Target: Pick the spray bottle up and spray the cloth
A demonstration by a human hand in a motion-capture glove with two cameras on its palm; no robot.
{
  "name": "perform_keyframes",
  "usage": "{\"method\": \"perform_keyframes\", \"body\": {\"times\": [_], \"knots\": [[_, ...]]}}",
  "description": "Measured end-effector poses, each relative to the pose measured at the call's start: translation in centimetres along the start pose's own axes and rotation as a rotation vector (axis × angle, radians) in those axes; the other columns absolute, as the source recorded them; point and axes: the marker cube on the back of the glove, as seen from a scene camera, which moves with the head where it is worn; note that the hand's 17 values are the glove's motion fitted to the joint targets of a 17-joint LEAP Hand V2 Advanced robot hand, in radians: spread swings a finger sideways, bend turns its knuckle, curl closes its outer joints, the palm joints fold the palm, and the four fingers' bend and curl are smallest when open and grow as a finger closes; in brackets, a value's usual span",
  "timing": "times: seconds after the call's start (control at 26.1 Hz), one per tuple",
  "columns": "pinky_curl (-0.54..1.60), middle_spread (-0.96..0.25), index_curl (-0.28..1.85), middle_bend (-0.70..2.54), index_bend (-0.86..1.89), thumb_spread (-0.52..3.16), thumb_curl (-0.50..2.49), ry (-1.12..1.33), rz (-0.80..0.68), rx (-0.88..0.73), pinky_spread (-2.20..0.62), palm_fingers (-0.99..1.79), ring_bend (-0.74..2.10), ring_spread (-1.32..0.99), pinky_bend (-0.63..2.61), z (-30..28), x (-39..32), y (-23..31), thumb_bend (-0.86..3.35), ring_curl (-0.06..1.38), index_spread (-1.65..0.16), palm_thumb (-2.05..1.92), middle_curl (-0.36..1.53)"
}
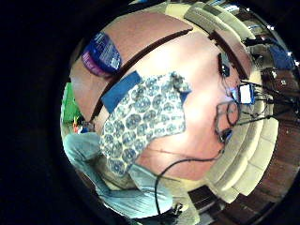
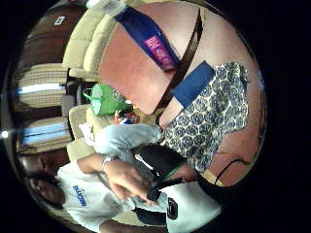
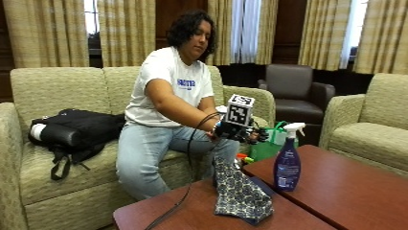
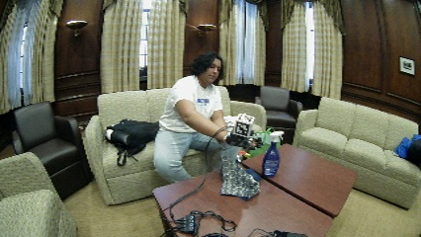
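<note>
A blue spray bottle (image 3: pixel 288 165) with a white trigger head stands upright on the reddish wooden table (image 3: pixel 357 191), near its edge toward the person. To its left lies a blue-and-white patterned cloth (image 3: pixel 241 194), partly over a plain blue pad (image 3: pixel 261 184). My gloved right hand (image 3: pixel 247 134) hovers above the cloth's end nearest the person, left of the bottle and apart from it, fingers relaxed and holding nothing. From the palm I look down on the cloth (image 1: pixel 140 117) and bottle (image 1: pixel 101 54). The bare left hand (image 2: pixel 126 179) is at my glove's wrist.
A green bag (image 3: pixel 265 146) sits on the floor between sofa and table. A black backpack (image 3: pixel 76 129) lies on the sofa. Cables and small devices (image 4: pixel 197 222) lie on the near table end. A dark seam (image 1: pixel 140 54) divides the two tabletops.
</note>
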Motion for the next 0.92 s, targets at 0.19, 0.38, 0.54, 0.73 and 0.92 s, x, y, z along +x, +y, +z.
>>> {"method": "perform_keyframes", "body": {"times": [0.19, 0.38, 0.54, 0.73, 0.92], "knots": [[0.36, -0.18, 0.26, 0.20, 0.14, 0.83, 0.39, 0.005, -0.006, -0.009, 0.10, 0.03, 0.33, -0.23, 0.42, -1.8, 1.0, 4.9, -0.05, 0.30, -0.44, 0.36, 0.35], [0.36, -0.18, 0.26, 0.20, 0.14, 0.83, 0.38, -0.058, 0.016, 0.046, 0.10, 0.03, 0.33, -0.23, 0.42, -4.6, 4.0, 8.6, -0.05, 0.30, -0.44, 0.33, 0.35], [0.35, -0.17, 0.25, 0.20, 0.14, 0.83, 0.37, -0.074, -0.021, 0.065, 0.10, 0.04, 0.32, -0.23, 0.41, -4.4, 4.0, 11.4, -0.04, 0.30, -0.45, 0.32, 0.35], [0.35, -0.17, 0.25, 0.20, 0.14, 0.83, 0.36, 0.099, -0.157, 0.090, 0.10, 0.05, 0.31, -0.23, 0.41, -2.0, 2.7, 15.1, -0.04, 0.30, -0.45, 0.31, 0.35], [0.35, -0.17, 0.25, 0.20, 0.14, 0.83, 0.36, 0.025, -0.089, 0.076, 0.11, 0.05, 0.30, -0.23, 0.40, -0.1, 0.8, 16.7, -0.04, 0.30, -0.45, 0.31, 0.35]]}}
